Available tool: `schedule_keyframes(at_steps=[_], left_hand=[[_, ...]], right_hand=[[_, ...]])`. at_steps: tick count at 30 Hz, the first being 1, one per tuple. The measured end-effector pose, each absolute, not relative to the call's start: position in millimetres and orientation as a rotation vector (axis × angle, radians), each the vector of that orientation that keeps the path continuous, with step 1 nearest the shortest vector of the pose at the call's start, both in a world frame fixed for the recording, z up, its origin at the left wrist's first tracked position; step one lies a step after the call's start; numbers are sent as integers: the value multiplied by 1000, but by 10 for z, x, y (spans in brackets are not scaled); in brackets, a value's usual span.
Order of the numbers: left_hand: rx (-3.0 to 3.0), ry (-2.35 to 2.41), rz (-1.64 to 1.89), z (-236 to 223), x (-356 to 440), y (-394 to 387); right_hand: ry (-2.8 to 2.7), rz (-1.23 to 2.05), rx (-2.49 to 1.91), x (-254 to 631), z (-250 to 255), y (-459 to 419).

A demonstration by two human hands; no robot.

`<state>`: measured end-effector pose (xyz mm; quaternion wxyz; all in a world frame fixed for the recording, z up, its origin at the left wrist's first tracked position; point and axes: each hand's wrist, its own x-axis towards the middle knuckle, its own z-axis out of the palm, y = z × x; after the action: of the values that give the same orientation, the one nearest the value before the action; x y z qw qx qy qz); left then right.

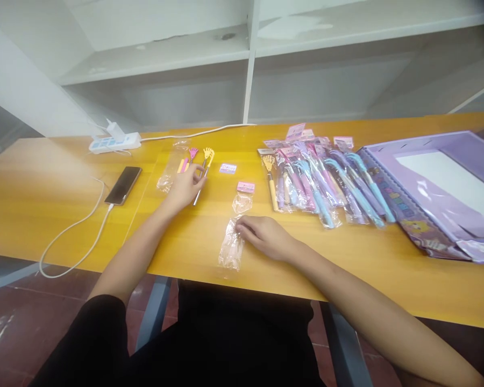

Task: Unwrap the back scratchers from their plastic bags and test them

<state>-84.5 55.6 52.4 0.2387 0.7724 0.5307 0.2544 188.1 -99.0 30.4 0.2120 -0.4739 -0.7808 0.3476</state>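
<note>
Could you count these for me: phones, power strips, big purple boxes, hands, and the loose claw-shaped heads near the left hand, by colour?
Phone: 1
Power strip: 1
Purple box: 1
Left hand and right hand: 2
Pink claw head: 1
Yellow claw heads: 2
Total: 8

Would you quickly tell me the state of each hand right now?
Left hand: partly curled at the yellow-headed scratchers; grip unclear.
Right hand: curled at the clear bag; grip unclear.
</note>
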Motion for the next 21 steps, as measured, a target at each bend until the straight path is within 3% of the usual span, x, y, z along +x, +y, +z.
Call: schedule_keyframes(at_steps=[12, 21], left_hand=[[2539, 1606, 278, 474, -364, 885], [2565, 1653, 282, 440, -311, 807]], right_hand=[[-2326, 822, -1252, 1906, 358, -1014], [-2376, 775, -1253, 1900, 363, -1016]])
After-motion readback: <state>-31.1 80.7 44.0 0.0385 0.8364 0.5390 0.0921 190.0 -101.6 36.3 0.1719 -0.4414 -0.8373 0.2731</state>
